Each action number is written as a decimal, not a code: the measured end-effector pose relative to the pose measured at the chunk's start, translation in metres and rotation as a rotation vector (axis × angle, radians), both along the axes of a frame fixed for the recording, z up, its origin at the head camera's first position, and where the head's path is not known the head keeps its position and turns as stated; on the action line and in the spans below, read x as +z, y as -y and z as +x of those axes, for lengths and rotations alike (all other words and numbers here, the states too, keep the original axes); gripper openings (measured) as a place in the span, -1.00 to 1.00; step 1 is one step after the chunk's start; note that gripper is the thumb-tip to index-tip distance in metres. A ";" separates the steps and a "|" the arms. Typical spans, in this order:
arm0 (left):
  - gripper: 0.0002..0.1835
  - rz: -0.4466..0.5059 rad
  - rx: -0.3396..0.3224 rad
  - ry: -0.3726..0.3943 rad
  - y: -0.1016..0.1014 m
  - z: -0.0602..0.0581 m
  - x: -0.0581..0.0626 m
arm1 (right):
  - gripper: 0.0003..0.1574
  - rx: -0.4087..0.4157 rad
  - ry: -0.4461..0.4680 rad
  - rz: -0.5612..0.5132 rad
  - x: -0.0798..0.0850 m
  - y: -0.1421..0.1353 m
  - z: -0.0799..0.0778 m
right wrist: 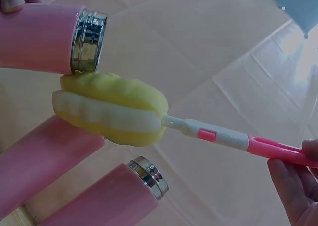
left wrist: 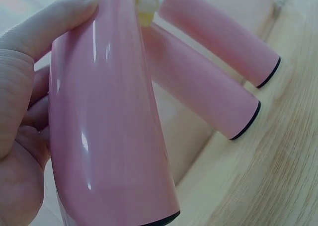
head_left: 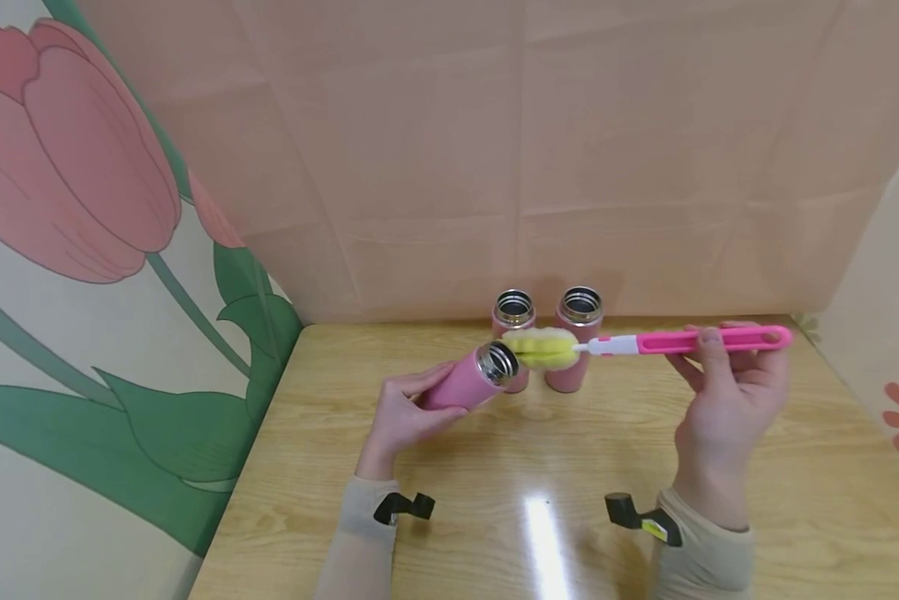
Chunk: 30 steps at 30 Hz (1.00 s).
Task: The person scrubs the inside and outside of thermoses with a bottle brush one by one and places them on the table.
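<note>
My left hand (head_left: pixel 407 410) grips a pink thermos bottle (head_left: pixel 460 382), lidless and tilted, its steel mouth facing up and to the right. In my right hand (head_left: pixel 730 400) is the pink handle of a bottle brush (head_left: pixel 677 342), held nearly level. The brush's yellow and white sponge head (right wrist: pixel 109 109) is outside the bottle, right at the rim of its steel neck (right wrist: pixel 90 42). In the left wrist view, the thumb and fingers wrap the pink body (left wrist: pixel 107 116), and its black base shows at the bottom.
Two more open pink thermos bottles stand upright behind the hands, one (head_left: pixel 514 312) partly hidden by the sponge and the other (head_left: pixel 581 312) just right of it. The wooden table (head_left: pixel 329 358) meets a pink cloth backdrop (head_left: pixel 419 167); a flower-printed wall (head_left: pixel 82 333) rises at the left.
</note>
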<state>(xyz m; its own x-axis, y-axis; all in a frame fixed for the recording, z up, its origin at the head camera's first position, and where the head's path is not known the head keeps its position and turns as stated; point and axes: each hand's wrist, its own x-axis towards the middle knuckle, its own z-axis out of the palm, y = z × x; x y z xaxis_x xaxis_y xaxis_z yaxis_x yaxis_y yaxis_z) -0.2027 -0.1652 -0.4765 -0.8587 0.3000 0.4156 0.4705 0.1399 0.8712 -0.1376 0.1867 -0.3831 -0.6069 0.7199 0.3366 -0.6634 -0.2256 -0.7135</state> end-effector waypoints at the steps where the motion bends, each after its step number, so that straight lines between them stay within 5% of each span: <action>1: -0.33 0.003 0.011 0.003 0.000 0.000 0.000 | -0.67 0.001 -0.008 0.001 0.000 0.000 0.000; 14: -0.35 0.013 0.107 -0.005 0.003 -0.002 -0.005 | -0.65 -0.013 -0.107 0.172 0.007 0.014 0.009; 25: -0.32 -0.001 0.148 0.019 0.004 -0.001 -0.004 | -0.80 0.098 -0.355 0.116 0.018 0.026 0.017; 30: -0.32 -0.016 0.150 0.027 0.004 -0.002 -0.003 | -0.81 0.099 -0.388 0.104 0.022 0.028 0.020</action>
<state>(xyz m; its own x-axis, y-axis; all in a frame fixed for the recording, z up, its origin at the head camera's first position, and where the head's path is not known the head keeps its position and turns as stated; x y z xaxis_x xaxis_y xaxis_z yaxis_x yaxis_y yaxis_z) -0.2044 -0.1693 -0.4797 -0.9051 0.1735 0.3881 0.4198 0.2207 0.8804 -0.1181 0.1588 -0.3609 -0.4850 0.6145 0.6222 -0.8665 -0.2418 -0.4367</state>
